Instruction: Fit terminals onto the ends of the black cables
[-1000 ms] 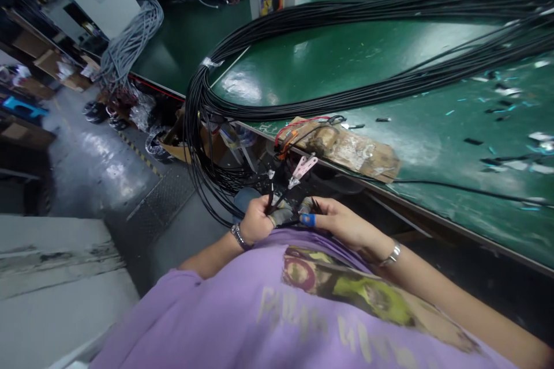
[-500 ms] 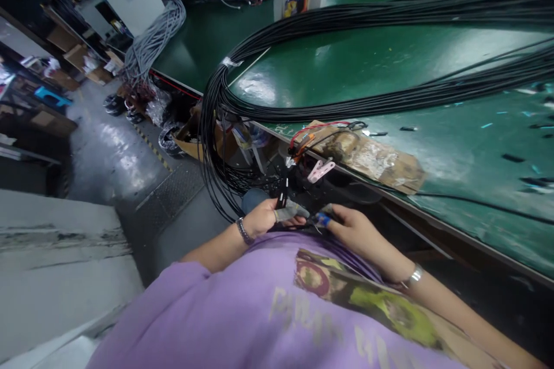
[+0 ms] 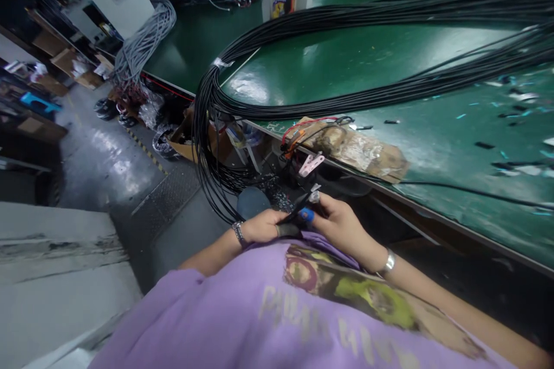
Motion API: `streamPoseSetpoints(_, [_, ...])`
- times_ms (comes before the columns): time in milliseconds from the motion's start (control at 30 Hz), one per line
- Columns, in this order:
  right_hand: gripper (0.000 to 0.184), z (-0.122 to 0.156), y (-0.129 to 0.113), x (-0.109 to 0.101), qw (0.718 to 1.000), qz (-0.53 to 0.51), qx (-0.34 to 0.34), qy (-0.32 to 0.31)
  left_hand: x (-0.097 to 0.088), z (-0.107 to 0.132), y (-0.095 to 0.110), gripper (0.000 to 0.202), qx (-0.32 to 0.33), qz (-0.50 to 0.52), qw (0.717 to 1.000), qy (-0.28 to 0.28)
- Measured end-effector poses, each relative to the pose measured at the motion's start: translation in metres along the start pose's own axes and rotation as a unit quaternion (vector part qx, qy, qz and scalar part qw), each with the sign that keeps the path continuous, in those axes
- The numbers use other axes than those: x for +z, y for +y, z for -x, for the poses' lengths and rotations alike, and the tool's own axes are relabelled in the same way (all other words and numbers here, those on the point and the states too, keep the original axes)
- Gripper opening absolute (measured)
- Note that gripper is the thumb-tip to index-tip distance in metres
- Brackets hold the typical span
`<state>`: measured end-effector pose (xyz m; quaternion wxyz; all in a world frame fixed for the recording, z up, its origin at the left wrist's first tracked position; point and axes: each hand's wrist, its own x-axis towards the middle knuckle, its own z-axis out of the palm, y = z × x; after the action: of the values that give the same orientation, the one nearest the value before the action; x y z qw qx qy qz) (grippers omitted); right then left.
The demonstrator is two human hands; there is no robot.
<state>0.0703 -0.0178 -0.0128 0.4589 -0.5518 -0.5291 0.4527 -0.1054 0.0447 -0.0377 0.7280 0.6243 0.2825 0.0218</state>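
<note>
Close to my body, my left hand [image 3: 262, 226] is closed around black cables [image 3: 298, 206]. To its right, my right hand [image 3: 340, 223] pinches the same cables near their ends, with blue tape around one finger. A small pale piece [image 3: 315, 190] shows at the cable tips, too blurred to name. Loops of a long black cable bundle [image 3: 201, 127] hang over the table edge beside my left hand. Just beyond my hands, a pink clip [image 3: 311, 165] sits at the table edge. My fingers partly hide the held cables.
The green table [image 3: 259, 83] carries the long bundle, a taped cardboard piece [image 3: 359, 153] and scattered black and blue scraps. Grey cable bundles [image 3: 145, 40] lie at the far left. A cardboard box [image 3: 184, 141] stands under the edge; a white surface [image 3: 56, 259] is at left.
My right hand has turned upward and now grips the cables near their ends. In my left hand, the cable tips no longer point up. The view has shifted slightly right.
</note>
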Motion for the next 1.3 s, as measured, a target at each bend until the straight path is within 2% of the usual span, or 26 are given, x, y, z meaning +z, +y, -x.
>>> streamPoseSetpoints(67, [0.031,0.003,0.003,0.000,0.998,-0.048,0.037,-0.009,0.000,0.003,0.006,0.060,0.003,0.011,1.000,-0.015])
streamPoseSetpoints(167, [0.037,0.008,0.006,0.002,0.992,-0.098,0.073,-0.025,0.002,0.004,0.011,0.061,-0.006,0.040,0.999,-0.003])
streamPoseSetpoints(333, [0.043,0.020,0.019,0.010,0.982,-0.152,0.114,0.017,0.008,-0.005,0.001,0.053,-0.032,0.070,0.997,0.001])
streamPoseSetpoints(500, [0.052,0.035,0.040,0.012,0.959,-0.206,0.192,0.041,0.024,-0.013,-0.012,0.047,-0.011,0.095,0.990,0.106])
streamPoseSetpoints(567, [0.053,0.039,0.045,0.011,0.970,-0.166,0.175,0.029,0.029,-0.013,-0.011,0.045,0.005,0.095,0.983,0.156])
streamPoseSetpoints(633, [0.051,0.042,0.047,0.008,0.988,-0.091,0.124,0.004,0.031,-0.011,-0.010,0.042,0.012,0.083,0.975,0.204])
streamPoseSetpoints(700, [0.049,0.044,0.046,0.006,0.997,-0.015,0.070,-0.026,0.030,-0.009,-0.010,0.037,0.021,0.046,0.969,0.241])
streamPoseSetpoints(767, [0.046,0.044,0.043,0.003,0.997,0.033,0.043,-0.053,0.029,-0.007,-0.012,0.031,0.060,-0.018,0.960,0.272])
streamPoseSetpoints(900, [0.040,0.044,0.039,0.002,0.995,0.051,0.046,-0.068,0.029,-0.005,-0.023,0.017,0.164,-0.202,0.907,0.330])
streamPoseSetpoints(1033, [0.040,0.043,0.036,0.002,0.996,0.016,0.064,-0.055,0.029,-0.006,-0.038,0.009,0.203,-0.361,0.850,0.327])
streamPoseSetpoints(1167, [0.041,0.044,0.038,0.002,0.996,-0.002,0.068,-0.054,0.029,-0.007,-0.048,0.012,0.269,-0.445,0.800,0.301])
streamPoseSetpoints(1300, [0.046,0.046,0.043,0.002,0.998,-0.009,0.058,-0.031,0.028,-0.008,-0.051,0.014,0.295,-0.480,0.771,0.297])
